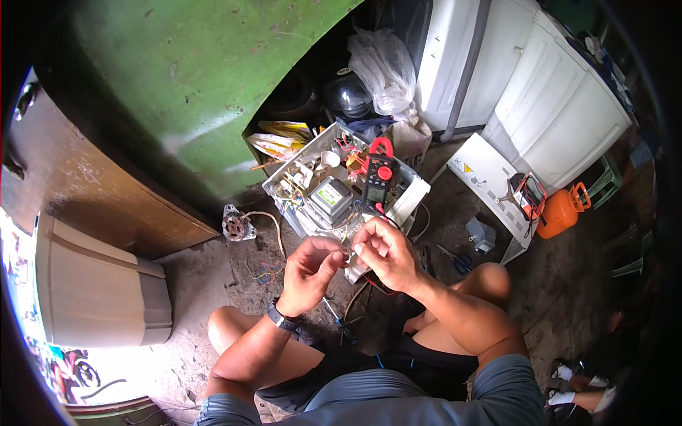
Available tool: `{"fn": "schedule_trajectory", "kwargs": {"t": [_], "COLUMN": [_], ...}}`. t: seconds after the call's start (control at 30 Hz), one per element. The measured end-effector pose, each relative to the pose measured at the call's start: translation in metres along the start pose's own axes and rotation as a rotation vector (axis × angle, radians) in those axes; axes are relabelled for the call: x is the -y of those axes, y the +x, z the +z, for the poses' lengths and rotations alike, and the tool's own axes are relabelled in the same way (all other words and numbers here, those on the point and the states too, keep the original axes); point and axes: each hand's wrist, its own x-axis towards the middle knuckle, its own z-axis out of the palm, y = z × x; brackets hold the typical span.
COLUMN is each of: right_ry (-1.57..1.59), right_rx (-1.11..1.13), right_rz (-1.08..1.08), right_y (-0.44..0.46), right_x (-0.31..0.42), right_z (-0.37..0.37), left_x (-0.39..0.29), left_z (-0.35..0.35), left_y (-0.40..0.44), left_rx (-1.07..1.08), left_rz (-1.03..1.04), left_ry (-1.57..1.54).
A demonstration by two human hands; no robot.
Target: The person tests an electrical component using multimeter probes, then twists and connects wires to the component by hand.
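Note:
My left hand and my right hand are raised close together in front of an open appliance housing. Fingers of both are pinched on something small and thin, perhaps wire, too small to make out. Inside the housing sit a grey metal box with a green-and-white label, a white round part and many coloured wires. A red and black clamp meter rests on the housing, just beyond my right hand.
A small motor with wires lies on the floor at left. Right of the housing are a grey box, scissors, a white panel and an orange tank. A screwdriver lies near my legs.

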Motion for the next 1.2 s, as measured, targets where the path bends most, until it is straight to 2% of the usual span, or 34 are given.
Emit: {"fn": "schedule_trajectory", "kwargs": {"t": [0.1, 0.17, 0.23, 0.3, 0.47, 0.67, 0.8, 0.97, 1.07, 1.13, 1.2], "right_ry": [-0.099, -0.44, -0.51, -0.71, -0.767, -0.66, -0.606, -0.569, -0.558, -0.479, -0.453], "right_rx": [0.036, -0.002, -0.021, -0.079, -0.055, -0.05, -0.029, -0.031, -0.008, 0.002, 0.013], "right_rz": [-0.048, -0.313, -0.32, -0.584, -0.582, -0.571, -0.54, -0.539, -0.544, -0.415, -0.422], "right_y": [-0.001, -0.001, -0.001, 0.001, -0.002, 0.0, -0.001, 0.001, 0.0, -0.002, 0.0], "right_x": [0.002, 0.012, 0.017, 0.017, 0.019, 0.019, 0.017, 0.017, 0.018, 0.02, 0.019], "right_z": [0.001, 0.004, 0.007, 0.009, 0.013, 0.016, 0.017, 0.016, 0.015, 0.015, 0.012], "left_x": [0.001, 0.005, 0.003, 0.004, 0.007, 0.005, 0.002, 0.008, 0.003, 0.005, 0.006], "left_z": [0.001, 0.0, 0.002, 0.004, 0.007, 0.007, 0.01, 0.003, 0.003, 0.0, -0.001], "left_y": [0.001, 0.0, -0.001, -0.002, -0.001, -0.004, -0.005, -0.004, -0.006, -0.005, -0.004], "left_rx": [-0.023, -0.048, -0.065, -0.083, -0.17, -0.16, -0.191, -0.119, -0.099, -0.075, -0.054], "left_rz": [-0.011, -0.08, -0.097, -0.115, 0.003, 0.137, 0.162, 0.272, 0.192, 0.204, 0.214], "left_ry": [-0.126, -0.359, -0.393, -0.427, -0.257, -0.01, 0.024, 0.122, 0.073, 0.073, 0.072]}}
